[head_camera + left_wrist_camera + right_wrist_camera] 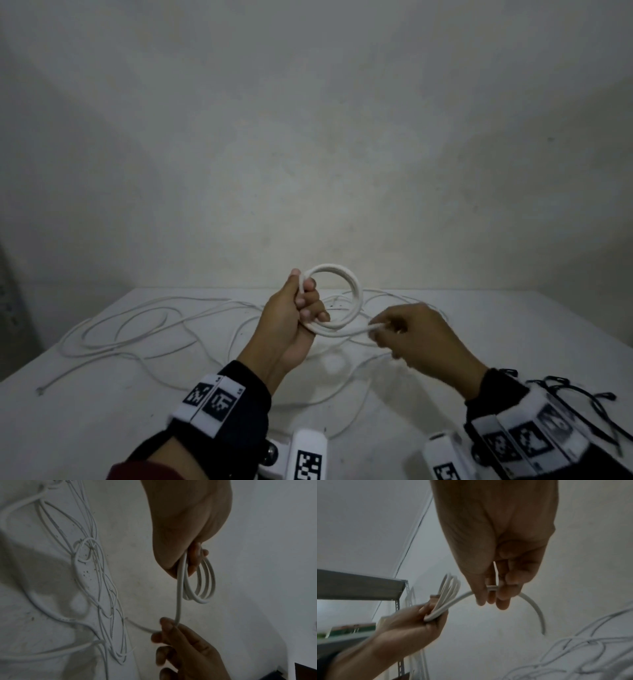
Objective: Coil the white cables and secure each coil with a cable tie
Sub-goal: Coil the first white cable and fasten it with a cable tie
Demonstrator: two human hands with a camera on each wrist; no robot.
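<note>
My left hand (301, 308) grips a small round coil of white cable (352, 291) above the white table (102, 428), several turns held upright in the fist. From the coil's lower edge the cable's free tail (356, 330) runs right into my right hand (383, 330), which pinches it between thumb and fingers. The left wrist view shows the coil (205, 582) hanging from the left hand (193, 561) and the tail passing to the right hand (171, 628). In the right wrist view the tail (534, 607) curves away past the pinching fingers (501, 595).
Several loose white cables (144, 329) sprawl in tangled loops across the table, from the far left to behind the hands. One cable end (40, 390) lies near the left edge. A bare wall rises behind the table. A metal shelf (359, 585) shows in the right wrist view.
</note>
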